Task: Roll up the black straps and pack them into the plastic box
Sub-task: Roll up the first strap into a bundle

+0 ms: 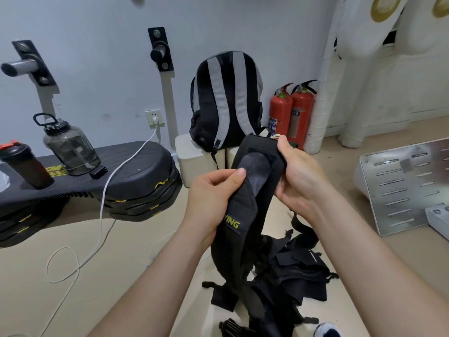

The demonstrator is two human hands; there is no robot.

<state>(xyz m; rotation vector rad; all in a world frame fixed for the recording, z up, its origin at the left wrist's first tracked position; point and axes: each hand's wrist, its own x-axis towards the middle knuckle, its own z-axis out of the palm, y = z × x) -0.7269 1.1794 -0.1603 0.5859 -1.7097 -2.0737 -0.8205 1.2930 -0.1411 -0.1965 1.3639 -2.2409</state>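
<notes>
I hold a wide black strap [261,154] with a grey fuzzy patch and yellow lettering upright in front of me. My left hand [211,193] grips its lower left edge, thumb pressed on the grey patch. My right hand [295,171] grips the strap's upper right edge near its top end. The strap's lower part hangs down to a heap of more black straps [286,273] on the floor. No plastic box is in view.
A grey-and-black backpack [227,98] stands on pale blocks against the wall, with two red fire extinguishers [291,113] beside it. At left, stacked black step platforms [136,171] carry bottles, and a white cable [104,190] trails over the floor. A slotted metal plate [403,183] lies at right.
</notes>
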